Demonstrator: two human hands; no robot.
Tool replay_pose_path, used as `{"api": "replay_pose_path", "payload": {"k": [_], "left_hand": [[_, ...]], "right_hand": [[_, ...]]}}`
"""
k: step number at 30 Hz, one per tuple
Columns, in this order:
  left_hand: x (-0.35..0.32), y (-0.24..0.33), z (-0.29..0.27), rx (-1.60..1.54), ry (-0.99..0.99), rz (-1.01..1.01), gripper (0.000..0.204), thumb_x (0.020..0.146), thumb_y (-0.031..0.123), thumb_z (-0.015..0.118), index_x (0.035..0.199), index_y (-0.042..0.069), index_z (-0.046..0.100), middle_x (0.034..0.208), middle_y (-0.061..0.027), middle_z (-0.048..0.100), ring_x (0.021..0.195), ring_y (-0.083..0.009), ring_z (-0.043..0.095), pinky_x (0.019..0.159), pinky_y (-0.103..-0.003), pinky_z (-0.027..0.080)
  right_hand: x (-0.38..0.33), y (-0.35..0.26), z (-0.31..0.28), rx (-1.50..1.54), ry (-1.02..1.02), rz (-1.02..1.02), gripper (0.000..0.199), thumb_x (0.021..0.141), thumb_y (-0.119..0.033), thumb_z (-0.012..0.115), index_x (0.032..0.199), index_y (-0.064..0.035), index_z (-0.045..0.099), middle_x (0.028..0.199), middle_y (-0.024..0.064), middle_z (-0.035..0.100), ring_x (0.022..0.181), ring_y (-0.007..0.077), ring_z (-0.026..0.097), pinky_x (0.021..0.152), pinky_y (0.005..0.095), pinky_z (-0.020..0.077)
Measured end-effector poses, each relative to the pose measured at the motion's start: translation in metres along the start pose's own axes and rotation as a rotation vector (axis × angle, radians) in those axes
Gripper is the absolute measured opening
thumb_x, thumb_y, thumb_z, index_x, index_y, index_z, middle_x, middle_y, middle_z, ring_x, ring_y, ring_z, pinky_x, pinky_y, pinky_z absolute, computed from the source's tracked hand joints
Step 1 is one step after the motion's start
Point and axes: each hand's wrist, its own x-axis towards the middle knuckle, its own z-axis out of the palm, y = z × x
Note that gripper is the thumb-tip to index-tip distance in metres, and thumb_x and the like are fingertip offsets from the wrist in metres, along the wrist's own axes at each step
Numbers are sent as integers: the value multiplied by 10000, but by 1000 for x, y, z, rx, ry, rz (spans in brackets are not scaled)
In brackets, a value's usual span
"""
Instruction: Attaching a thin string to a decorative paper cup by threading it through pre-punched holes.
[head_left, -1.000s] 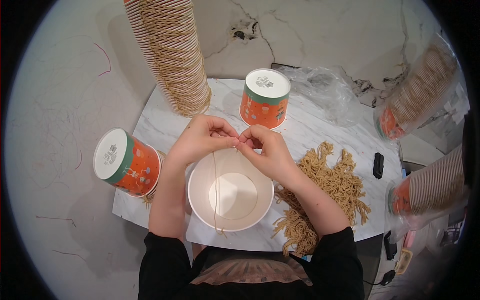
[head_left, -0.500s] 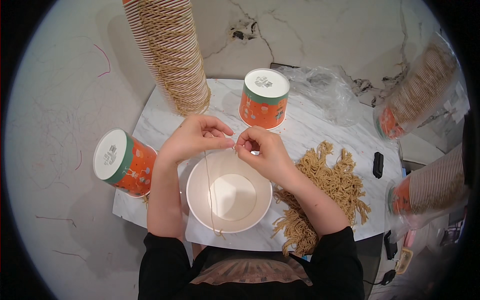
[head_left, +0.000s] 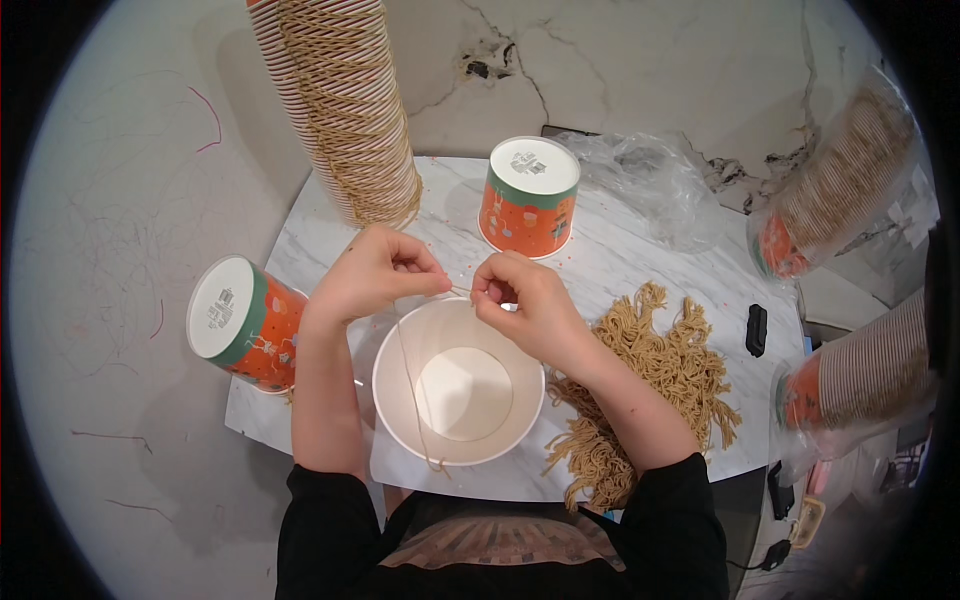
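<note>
A length of thin tan string (head_left: 409, 372) runs between my hands over the far rim of an open white paper tub (head_left: 522, 388). My left hand (head_left: 372, 278) pinches it between thumb and forefinger. My right hand (head_left: 530, 305), fingers curled, grips the same string a short way to the right. From my left hand the loose end hangs across the tub's mouth to the near rim, ending in a small curl. Beneath my right forearm lies a heap of tan yarn (head_left: 665, 365).
Orange-and-green tubs stand upside down, one behind my hands (head_left: 528, 218) and one at the left (head_left: 270, 335). A tall tub stack (head_left: 350, 110) wound with tan string rises at the back left. Crumpled clear plastic (head_left: 650, 190) lies behind; bagged stacks (head_left: 845, 185) stand at the right.
My left hand has drawn away leftward from my right hand, so a short stretch of string shows between them. The hanging string has shifted left at its top. My right hand has barely moved.
</note>
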Motion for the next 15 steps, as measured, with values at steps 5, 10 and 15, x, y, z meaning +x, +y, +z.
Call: {"api": "replay_pose_path", "payload": {"k": [5, 10, 15], "left_hand": [[-2, 6, 0, -18, -15, -15, 155, 816, 118, 789, 813, -30, 744, 696, -12, 677, 637, -39, 564, 572, -219, 440], [-6, 10, -1, -50, -72, -4, 159, 842, 123, 777, 858, -32, 746, 721, -16, 685, 652, -33, 569, 569, -210, 432], [-5, 16, 8, -157, -54, -40, 168, 868, 141, 769, 883, -25, 744, 746, -10, 687, 655, -31, 559, 563, -198, 415]], "right_hand": [[-1, 0, -2, -6, -23, -25, 94, 841, -52, 669, 902, 6, 626, 811, 106, 581, 712, 203, 603, 680, 328, 516], [-2, 5, -2, -38, -36, -45, 129, 832, -66, 689, 933, -3, 642, 831, 107, 592, 725, 205, 619, 682, 327, 517], [0, 1, 3, -15, 37, -107, 156, 854, -117, 725, 920, 7, 658, 856, 116, 626, 775, 216, 656, 688, 333, 525]]}}
